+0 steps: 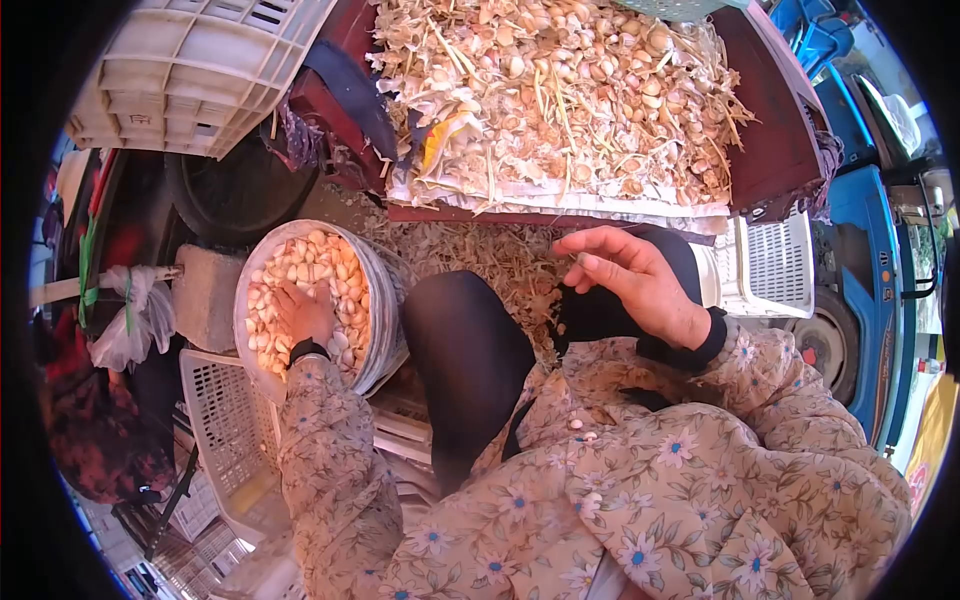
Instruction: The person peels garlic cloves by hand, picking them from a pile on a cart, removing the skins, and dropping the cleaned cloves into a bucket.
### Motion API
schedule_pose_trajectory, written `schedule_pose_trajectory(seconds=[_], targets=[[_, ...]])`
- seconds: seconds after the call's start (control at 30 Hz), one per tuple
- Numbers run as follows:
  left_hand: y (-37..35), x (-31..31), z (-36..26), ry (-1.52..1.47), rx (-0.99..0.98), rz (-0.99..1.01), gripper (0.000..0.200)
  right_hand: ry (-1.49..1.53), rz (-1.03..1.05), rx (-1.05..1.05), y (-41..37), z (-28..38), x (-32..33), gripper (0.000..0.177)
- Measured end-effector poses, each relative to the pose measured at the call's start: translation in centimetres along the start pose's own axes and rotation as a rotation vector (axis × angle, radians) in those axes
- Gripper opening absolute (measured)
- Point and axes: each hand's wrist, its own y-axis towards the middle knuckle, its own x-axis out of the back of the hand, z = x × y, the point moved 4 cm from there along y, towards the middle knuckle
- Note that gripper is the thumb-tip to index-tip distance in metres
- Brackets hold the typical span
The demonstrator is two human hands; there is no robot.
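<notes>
My left hand (pixel 306 314) reaches down into a white bucket (pixel 385 320) full of peeled-looking garlic cloves (pixel 345 265). Its fingertips are sunk among the cloves, so what they grip, if anything, is hidden. Over my right knee hovers my right hand (pixel 642 285), fingers stretched out and thumb apart, with nothing visible in it. Beyond it, just past my knees, a heap of loose garlic (pixel 590 90) mixed with dry skins and stalks covers a cloth on a dark red table (pixel 745 110).
A cream crate (pixel 200 65) stands at upper left, and another crate (pixel 225 440) sits beside the bucket. A white basket (pixel 770 265) is right of the table. Dry skins (pixel 490 265) litter the ground. A blue vehicle (pixel 860 290) stands at right. Someone's dark clothing (pixel 105 440) shows at left.
</notes>
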Motion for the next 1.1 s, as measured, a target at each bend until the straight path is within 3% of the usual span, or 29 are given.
schedule_pose_trajectory(seconds=[0.13,0.23,0.3,0.37,0.47,0.57,0.67,0.7,0.77,0.83,0.9,1.0,1.1], targets=[[0.9,0.6,-3.8,0.052,-0.071,0.025,0.077,0.127,-0.171,0.038,-2.0,-0.1,3.4,0.022],[1.4,-1.1,-4.4,-0.217,-0.28,0.016,0.075,0.126,-0.204,0.064,-2.1,-0.4,4.7,0.021],[0.6,-1.3,-3.4,-0.078,-0.284,0.055,0.071,0.084,-0.22,0.093,-1.5,0.0,5.9,0.021],[-2.2,1.3,-3.5,0.098,-0.244,0.145,0.07,-0.128,-0.34,0.212,-0.2,0.6,8.4,0.018],[-3.8,1.4,0.4,0.193,-0.227,0.215,0.067,-1.004,-0.626,0.608,1.2,4.3,11.9,0.018],[-6.6,1.9,4.2,0.122,-0.26,0.349,0.066,-1.386,-0.877,0.585,3.6,3.9,17.3,0.027],[-7.5,0.9,6.9,0.098,-0.376,0.322,0.061,-1.283,-0.95,0.521,4.6,3.5,20.0,0.025],[-8.0,1.5,6.2,0.076,-0.353,0.349,0.06,-1.255,-0.94,0.454,4.7,3.7,20.2,0.022],[-8.7,2.1,4.6,0.177,-0.244,0.363,0.06,-1.244,-0.918,0.553,5.7,2.6,21.1,0.018],[-8.8,2.1,3.5,0.131,-0.155,0.386,0.058,-1.302,-0.863,0.444,5.0,3.9,20.1,0.018],[-7.6,0.5,5.5,0.08,-0.201,0.26,0.056,-1.295,-0.778,0.348,4.6,4.2,20.0,0.019],[-7.5,-0.1,4.2,-0.462,-0.081,0.366,0.055,-1.251,-0.817,0.39,4.1,3.8,21.0,0.019],[-8.4,0.5,2.1,-0.211,-0.281,0.212,0.05,-1.155,-0.831,0.413,3.6,4.0,21.9,0.017]])
